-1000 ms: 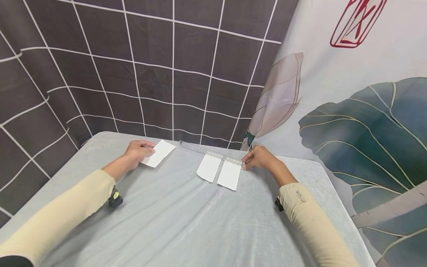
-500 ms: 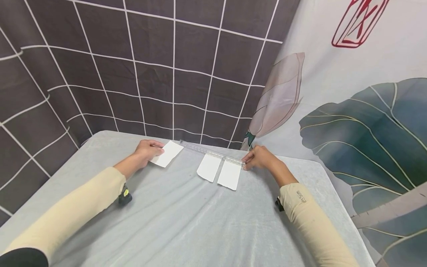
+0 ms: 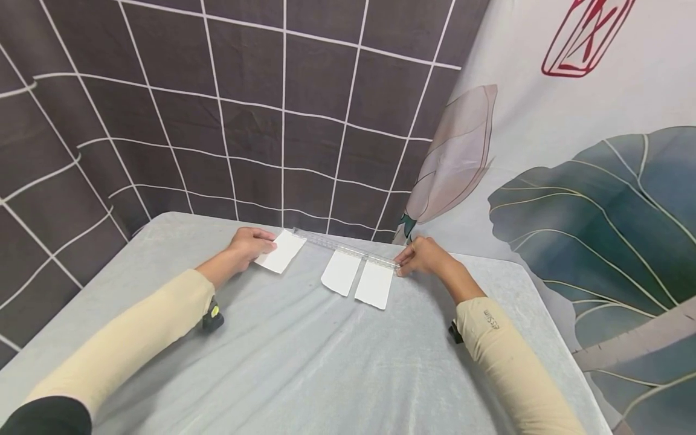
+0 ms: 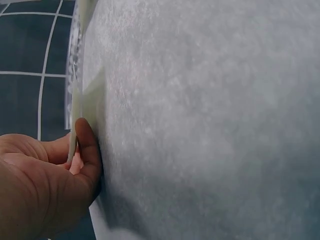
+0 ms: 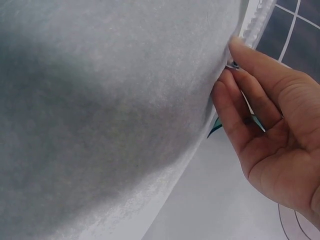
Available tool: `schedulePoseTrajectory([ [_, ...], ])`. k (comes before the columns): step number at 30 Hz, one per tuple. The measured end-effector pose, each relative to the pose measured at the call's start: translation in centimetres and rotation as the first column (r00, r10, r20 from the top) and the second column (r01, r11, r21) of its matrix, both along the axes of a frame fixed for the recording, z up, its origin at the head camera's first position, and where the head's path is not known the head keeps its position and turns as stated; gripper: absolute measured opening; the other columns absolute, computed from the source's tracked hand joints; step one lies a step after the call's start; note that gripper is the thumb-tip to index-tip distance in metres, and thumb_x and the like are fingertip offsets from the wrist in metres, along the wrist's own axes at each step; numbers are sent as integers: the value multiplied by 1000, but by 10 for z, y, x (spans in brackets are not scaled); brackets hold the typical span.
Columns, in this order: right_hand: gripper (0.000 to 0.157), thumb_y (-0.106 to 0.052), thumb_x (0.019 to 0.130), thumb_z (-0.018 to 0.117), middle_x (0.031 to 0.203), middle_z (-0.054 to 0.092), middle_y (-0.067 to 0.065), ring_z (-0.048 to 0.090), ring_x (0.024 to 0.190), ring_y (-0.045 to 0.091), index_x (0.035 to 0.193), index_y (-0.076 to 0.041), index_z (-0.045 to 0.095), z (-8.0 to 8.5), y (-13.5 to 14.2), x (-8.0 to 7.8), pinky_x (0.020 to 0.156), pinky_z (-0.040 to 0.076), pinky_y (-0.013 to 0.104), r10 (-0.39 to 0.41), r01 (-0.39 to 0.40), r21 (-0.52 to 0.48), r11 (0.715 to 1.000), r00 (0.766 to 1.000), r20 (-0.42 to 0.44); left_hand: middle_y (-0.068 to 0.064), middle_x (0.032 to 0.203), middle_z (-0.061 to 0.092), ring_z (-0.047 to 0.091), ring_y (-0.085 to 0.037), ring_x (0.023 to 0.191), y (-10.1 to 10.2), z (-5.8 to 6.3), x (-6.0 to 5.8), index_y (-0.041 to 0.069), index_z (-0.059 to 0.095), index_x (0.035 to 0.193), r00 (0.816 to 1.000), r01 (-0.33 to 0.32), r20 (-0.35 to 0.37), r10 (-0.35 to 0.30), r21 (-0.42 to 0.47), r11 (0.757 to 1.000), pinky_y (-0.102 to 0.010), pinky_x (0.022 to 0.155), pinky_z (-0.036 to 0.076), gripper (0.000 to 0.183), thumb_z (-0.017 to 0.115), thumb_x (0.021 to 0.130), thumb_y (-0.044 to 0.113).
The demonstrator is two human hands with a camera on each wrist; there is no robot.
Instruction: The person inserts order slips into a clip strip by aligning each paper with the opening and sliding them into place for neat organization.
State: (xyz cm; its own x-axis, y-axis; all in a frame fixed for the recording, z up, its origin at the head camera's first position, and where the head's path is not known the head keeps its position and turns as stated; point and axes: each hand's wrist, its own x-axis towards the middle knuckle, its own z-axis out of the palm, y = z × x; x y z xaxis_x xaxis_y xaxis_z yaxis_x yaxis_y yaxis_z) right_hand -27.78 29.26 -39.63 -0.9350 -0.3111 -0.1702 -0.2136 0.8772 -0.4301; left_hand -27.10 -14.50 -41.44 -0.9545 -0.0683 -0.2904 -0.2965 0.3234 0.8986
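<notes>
My left hand (image 3: 251,244) pinches a white paper piece (image 3: 284,252) between thumb and fingers; in the left wrist view this paper appears nearly edge-on. Its far corner reaches the left end of a clear plastic ruler (image 3: 322,242), which lies slantwise near the table's back edge. At the ruler's right end, my right hand (image 3: 425,258) holds it by the tip with thumb and fingers. Two more white paper pieces, one to the left (image 3: 341,273) and one to the right (image 3: 374,284), lie side by side with their upper edges at the ruler. A narrow gap separates them.
A pale grey cloth (image 3: 326,362) with soft creases covers the table. Behind it hangs a dark curtain (image 3: 244,145) with a white grid. On the right is a white curtain (image 3: 522,109) printed with large leaves.
My left hand has moved right with the paper piece, bringing it up to the ruler's left end. The right hand, ruler and other two papers have stayed in place.
</notes>
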Motion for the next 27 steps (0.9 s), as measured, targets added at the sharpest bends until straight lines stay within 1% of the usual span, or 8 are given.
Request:
schedulePoseTrajectory([
  [2, 31, -14, 82, 101, 103, 89, 9, 83, 93, 17, 111, -8, 90, 0, 0, 0, 80, 61, 26, 2, -2, -1, 1000, 1000, -2, -7, 110, 77, 63, -8, 86, 2, 0, 0, -7, 69, 143, 1000, 2, -3, -2, 4, 1000, -16, 73, 55, 41, 75, 103, 0],
  [5, 31, -14, 82, 101, 103, 89, 9, 83, 92, 17, 111, -8, 90, 0, 1, -1, 81, 62, 27, 6, -6, -2, 1000, 1000, -7, -4, 103, 76, 62, -7, 83, 5, -2, 0, -7, 70, 142, 1000, -1, -6, 2, 12, 1000, -15, 70, 53, 41, 77, 102, 1],
  [11, 31, -11, 81, 100, 101, 88, 10, 82, 88, 16, 110, -5, 90, 0, 1, 0, 79, 63, 27, 5, -5, -22, 1000, 1000, -6, -3, 102, 77, 64, -5, 81, 11, -5, -3, -7, 69, 143, 1000, 11, 11, -12, 50, 999, -15, 69, 56, 42, 77, 103, 0],
  [15, 31, -10, 81, 100, 101, 88, 11, 82, 87, 14, 110, -5, 90, -1, 0, 0, 78, 61, 25, -6, 6, -31, 999, 1000, -2, -8, 109, 80, 67, -5, 82, 14, -7, -4, -9, 67, 145, 999, 34, 20, -36, 95, 995, -17, 72, 61, 43, 76, 103, -2],
  [17, 31, -10, 81, 101, 101, 88, 11, 82, 87, 14, 110, -5, 90, -1, -1, 0, 77, 60, 23, -12, 12, -33, 999, 1000, 0, -11, 115, 81, 69, -6, 83, 15, -8, -5, -9, 66, 146, 999, 44, 21, -46, 100, 994, -18, 74, 63, 44, 75, 103, -3],
  [23, 32, -9, 80, 100, 102, 88, 13, 83, 88, 17, 110, -3, 89, 1, -2, 1, 75, 61, 24, -9, 8, -39, 999, 1000, -4, -20, 136, 76, 71, -13, 99, 17, -8, -6, -6, 64, 151, 996, 84, 34, -87, 82, 993, -25, 91, 67, 47, 73, 104, -1],
  [25, 32, -8, 80, 101, 102, 88, 13, 83, 88, 18, 110, -3, 89, 1, -2, 1, 75, 61, 24, -8, 8, -40, 999, 1000, -6, -22, 140, 74, 71, -14, 103, 18, -7, -7, -5, 64, 152, 994, 102, 39, -105, 73, 992, -27, 96, 67, 49, 73, 104, -1],
  [27, 33, -8, 80, 101, 102, 88, 13, 83, 88, 17, 110, -3, 89, 2, -2, 2, 76, 61, 24, -9, 8, -42, 999, 1000, -8, -23, 141, 73, 71, -15, 103, 19, -7, -7, -5, 63, 152, 992, 116, 41, -119, 71, 991, -28, 97, 66, 49, 73, 104, -2],
])
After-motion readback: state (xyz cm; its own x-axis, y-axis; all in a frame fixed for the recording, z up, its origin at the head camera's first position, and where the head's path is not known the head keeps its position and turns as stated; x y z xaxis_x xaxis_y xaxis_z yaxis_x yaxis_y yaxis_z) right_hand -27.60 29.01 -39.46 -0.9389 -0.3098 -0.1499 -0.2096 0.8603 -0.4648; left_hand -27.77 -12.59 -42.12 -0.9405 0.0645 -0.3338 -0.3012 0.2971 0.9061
